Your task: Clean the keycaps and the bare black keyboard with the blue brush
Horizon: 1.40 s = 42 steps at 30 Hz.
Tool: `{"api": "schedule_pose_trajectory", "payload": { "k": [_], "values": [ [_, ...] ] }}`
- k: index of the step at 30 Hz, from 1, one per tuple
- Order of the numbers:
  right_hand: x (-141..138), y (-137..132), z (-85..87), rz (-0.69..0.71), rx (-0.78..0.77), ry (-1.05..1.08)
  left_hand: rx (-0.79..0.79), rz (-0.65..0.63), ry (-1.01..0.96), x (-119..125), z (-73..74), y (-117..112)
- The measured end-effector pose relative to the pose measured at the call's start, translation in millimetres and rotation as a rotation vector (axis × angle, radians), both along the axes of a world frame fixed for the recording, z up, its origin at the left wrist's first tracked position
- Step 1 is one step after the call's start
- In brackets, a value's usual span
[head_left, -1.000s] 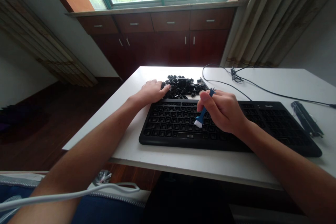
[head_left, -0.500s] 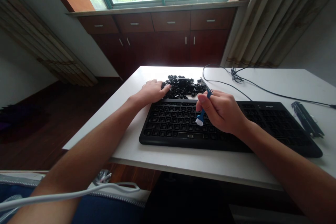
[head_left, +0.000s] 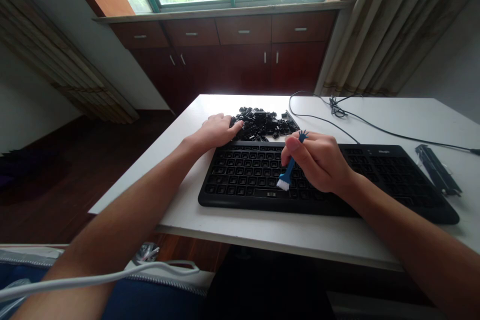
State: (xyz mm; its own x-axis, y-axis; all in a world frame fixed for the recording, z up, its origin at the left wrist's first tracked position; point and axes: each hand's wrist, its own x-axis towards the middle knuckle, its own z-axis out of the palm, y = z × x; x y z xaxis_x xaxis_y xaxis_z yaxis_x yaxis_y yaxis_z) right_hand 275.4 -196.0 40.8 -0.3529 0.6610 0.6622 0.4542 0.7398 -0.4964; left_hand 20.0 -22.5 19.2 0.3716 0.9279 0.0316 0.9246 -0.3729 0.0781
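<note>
A black keyboard [head_left: 240, 201] lies along the front of the white table, its keycaps off and the square sockets showing. My right hand [head_left: 318, 160] is closed around a small blue brush [head_left: 288, 174] above the middle of the board. The brush's white bristles point down to the left, over the lower key rows near the long space-bar slot. My left hand [head_left: 217, 130] rests with its fingers spread at the keyboard's top left corner. Its thumb reaches the edge of a heap of loose black keycaps [head_left: 258, 122] behind the keyboard.
A long black strip-like part [head_left: 438, 170] lies right of the keyboard. A black cable [head_left: 405, 134] runs across the back of the white table [head_left: 150, 175], with a tied bundle in it. A white cable [head_left: 93, 277] crosses at lower left, below the table edge.
My right hand and the brush have moved slightly; the bristles are now lower and a little further left, toward the space-bar slot. My left hand has stayed in place.
</note>
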Motion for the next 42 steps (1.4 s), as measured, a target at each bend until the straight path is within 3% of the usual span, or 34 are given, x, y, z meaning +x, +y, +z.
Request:
{"api": "schedule_pose_trajectory", "payload": {
  "k": [4,14,20,31,36,42],
  "values": [
    [0.3,0.4,-0.9,0.023,0.000,-0.044,-0.001,0.002,0.003,0.7,0.4,-0.9],
    [-0.7,3.8,-2.6,-0.092,0.075,-0.164,-0.013,0.001,-0.004,2.5,2.6,-2.5],
    [-2.5,5.3,-2.8,-0.142,0.106,-0.133,-0.011,-0.003,0.001,1.5,1.6,-1.6],
    [-0.4,3.0,-3.0,-0.029,0.099,-0.004,-0.015,-0.001,0.014,1.6,3.4,-3.4],
    [0.4,2.4,-3.0,0.047,0.072,-0.051,-0.009,0.000,0.014,2.7,4.0,-4.4],
    [-0.9,3.5,-3.4,-0.011,0.076,-0.132,-0.009,0.005,0.026,3.1,3.2,-3.4]
  ]
}}
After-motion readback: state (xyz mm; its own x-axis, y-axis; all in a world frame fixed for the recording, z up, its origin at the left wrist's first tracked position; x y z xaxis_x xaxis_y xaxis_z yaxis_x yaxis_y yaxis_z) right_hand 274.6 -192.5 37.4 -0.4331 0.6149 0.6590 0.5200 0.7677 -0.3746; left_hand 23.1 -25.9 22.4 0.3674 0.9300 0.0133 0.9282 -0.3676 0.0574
